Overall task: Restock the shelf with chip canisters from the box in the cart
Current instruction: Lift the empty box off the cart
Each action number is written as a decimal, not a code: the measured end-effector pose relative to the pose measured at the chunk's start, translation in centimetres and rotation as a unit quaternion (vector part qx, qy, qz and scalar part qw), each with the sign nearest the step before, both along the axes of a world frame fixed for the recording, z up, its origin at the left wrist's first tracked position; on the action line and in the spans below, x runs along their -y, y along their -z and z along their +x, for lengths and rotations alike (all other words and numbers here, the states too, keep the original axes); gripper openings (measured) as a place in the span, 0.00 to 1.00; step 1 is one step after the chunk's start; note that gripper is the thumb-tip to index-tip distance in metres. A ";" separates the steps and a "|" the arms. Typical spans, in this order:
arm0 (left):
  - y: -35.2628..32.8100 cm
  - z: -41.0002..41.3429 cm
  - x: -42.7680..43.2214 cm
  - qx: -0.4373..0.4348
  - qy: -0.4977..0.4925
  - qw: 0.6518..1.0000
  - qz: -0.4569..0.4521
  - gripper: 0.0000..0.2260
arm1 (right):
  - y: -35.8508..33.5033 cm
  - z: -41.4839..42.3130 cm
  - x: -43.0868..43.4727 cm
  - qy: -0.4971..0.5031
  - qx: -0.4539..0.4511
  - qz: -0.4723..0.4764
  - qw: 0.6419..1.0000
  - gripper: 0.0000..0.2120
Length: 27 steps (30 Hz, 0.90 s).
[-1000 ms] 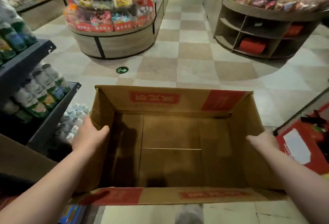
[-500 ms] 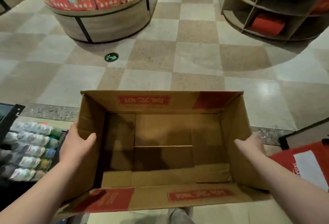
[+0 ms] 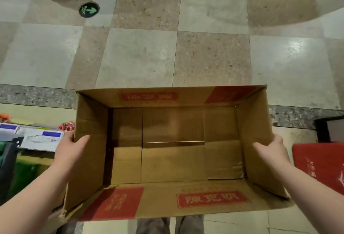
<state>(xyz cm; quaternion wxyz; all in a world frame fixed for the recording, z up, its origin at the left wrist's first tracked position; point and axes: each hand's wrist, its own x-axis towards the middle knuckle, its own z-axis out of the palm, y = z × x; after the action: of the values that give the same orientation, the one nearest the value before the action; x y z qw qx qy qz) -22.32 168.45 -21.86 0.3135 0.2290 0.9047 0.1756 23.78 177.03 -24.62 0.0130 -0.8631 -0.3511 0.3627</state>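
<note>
Open box (image 3: 173, 161), bare inside, between left hand (image 3: 69, 150) and right hand (image 3: 273, 151)

The cardboard box (image 3: 91, 163) is of brown corrugated paperboard, matt and a little creased, and its red printed panels look equally dull. The floor tiles (image 3: 141, 57) are of polished stone, smooth and glossy, with bright reflections of light. The border strip (image 3: 37, 94) is a darker, speckled stone. The round floor sticker (image 3: 89, 9) looks smooth. The trousers (image 3: 154, 226) are of grey cloth.
</note>
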 end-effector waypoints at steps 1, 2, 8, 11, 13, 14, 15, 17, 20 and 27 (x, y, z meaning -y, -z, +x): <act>2.0 -0.1 -0.5 0.012 0.000 1.000 -0.005 0.16 | 1.9 0.1 -0.3 0.007 0.002 -0.006 1.000 0.33; 4.2 -0.1 -0.9 0.022 -0.001 1.000 -0.013 0.16 | 3.9 0.1 -0.5 0.015 0.006 -0.012 1.000 0.34; 16.7 -1.6 -2.5 0.087 -0.027 0.994 -0.068 0.18 | 15.3 0.3 -0.6 0.057 0.004 -0.048 0.997 0.32; 22.1 -1.8 -3.3 0.094 -0.038 0.991 -0.087 0.22 | 20.3 0.3 -0.2 0.074 -0.006 -0.066 0.995 0.29; 25.3 -1.8 -3.9 0.102 -0.034 0.990 -0.089 0.22 | 23.3 0.3 -0.1 0.082 -0.011 -0.072 0.994 0.28; 26.7 -1.9 -4.1 0.108 -0.030 0.989 -0.092 0.22 | 24.6 0.3 -0.1 0.087 -0.014 -0.075 0.993 0.28; 28.0 -2.1 -4.3 0.112 -0.026 0.989 -0.096 0.21 | 25.8 0.2 -0.2 0.091 -0.017 -0.078 0.993 0.27; 30.4 -2.5 -4.5 0.119 -0.027 0.988 -0.099 0.20 | 28.0 0.2 -0.1 0.095 -0.020 -0.077 0.992 0.27; 33.3 -2.9 -4.9 0.126 -0.023 0.986 -0.104 0.18 | 30.8 0.1 -0.2 0.105 -0.026 -0.074 0.991 0.27; 36.2 -2.8 -5.6 0.154 -0.006 0.984 -0.086 0.17 | 34.0 0.4 0.6 0.116 -0.091 -0.103 0.984 0.28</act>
<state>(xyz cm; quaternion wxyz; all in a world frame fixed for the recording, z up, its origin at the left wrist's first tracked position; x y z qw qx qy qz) -25.14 174.03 -58.06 0.4667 0.1658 0.8587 0.1317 24.22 176.45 -58.60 -0.0027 -0.8582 -0.2067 0.4698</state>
